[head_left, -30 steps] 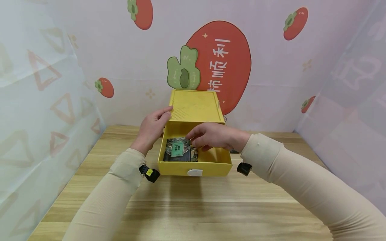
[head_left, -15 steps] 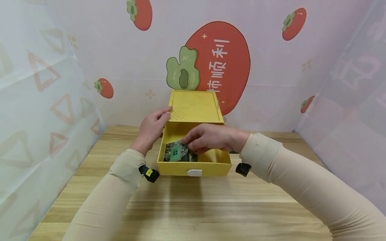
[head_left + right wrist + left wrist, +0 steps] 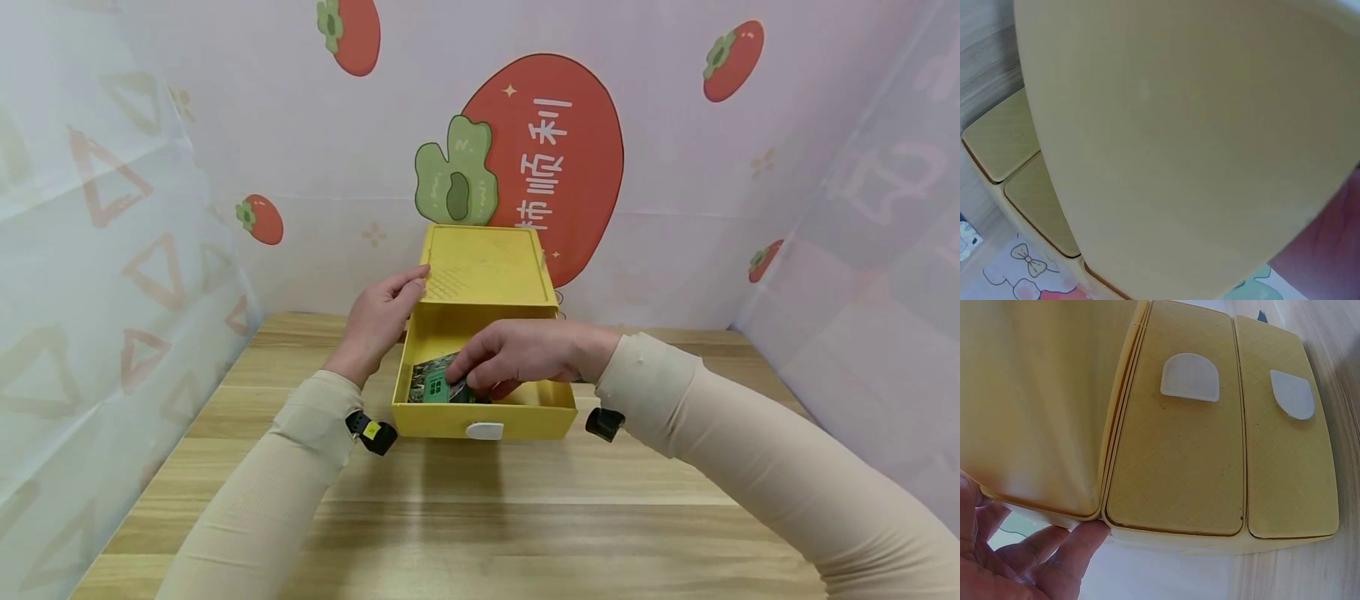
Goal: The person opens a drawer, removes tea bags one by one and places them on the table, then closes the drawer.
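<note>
In the head view, the right hand (image 3: 525,350) pinches a flat, dark printed pack (image 3: 422,377) with a green label (image 3: 436,386), inside the pulled-out yellow plastic drawer (image 3: 435,422). The left wrist view shows the left hand (image 3: 1038,570), loosely extended fingers (image 3: 1082,545) touching the yellow plastic cabinet (image 3: 1179,456). In the right wrist view, the drawer blocks sight of the pack.

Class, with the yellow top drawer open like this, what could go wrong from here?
The printed packet, close behind the front of the top drawer, might snag there or slip under the right grip. With that drawer pulled out, pressing inside could tip the yellow cabinet forward. The left grip, touching only one side, might not steady it.
</note>
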`<state>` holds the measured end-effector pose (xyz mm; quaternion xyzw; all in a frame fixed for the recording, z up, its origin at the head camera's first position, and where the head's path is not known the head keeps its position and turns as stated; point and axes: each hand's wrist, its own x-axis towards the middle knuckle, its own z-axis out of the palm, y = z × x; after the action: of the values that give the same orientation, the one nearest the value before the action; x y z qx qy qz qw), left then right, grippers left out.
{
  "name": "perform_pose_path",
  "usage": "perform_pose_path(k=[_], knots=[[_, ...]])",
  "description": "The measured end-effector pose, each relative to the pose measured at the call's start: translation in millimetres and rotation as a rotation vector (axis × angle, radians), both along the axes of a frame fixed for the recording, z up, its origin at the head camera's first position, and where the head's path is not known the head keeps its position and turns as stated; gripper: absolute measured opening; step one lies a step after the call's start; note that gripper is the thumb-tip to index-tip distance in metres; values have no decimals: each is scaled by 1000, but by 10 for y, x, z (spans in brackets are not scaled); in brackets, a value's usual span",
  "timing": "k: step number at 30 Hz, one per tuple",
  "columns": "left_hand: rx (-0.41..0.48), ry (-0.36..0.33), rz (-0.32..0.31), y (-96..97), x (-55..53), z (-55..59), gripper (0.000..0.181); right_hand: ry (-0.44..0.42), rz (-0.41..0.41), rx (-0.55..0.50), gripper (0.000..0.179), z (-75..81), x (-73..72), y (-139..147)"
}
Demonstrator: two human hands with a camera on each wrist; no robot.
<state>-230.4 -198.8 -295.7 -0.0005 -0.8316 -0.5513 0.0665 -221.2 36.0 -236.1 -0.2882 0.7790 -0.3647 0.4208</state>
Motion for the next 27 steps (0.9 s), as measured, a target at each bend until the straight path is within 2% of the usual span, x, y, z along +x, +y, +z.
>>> perform_pose_path(k=[5, 14, 22, 27], knots=[[13, 0, -5, -1, -2, -5, 49, 45, -3, -13, 30, 13, 22, 4], [9, 4, -9, -3, 1, -20, 50, 275, -94, -56, 25, 84, 42, 74], [-7, 0, -1, 5, 8, -11, 50, 372, -195, -115, 20, 72, 40, 137], [-16, 9, 3, 12, 17, -6, 49, 379, -251, -148, 20, 55, 40, 178]])
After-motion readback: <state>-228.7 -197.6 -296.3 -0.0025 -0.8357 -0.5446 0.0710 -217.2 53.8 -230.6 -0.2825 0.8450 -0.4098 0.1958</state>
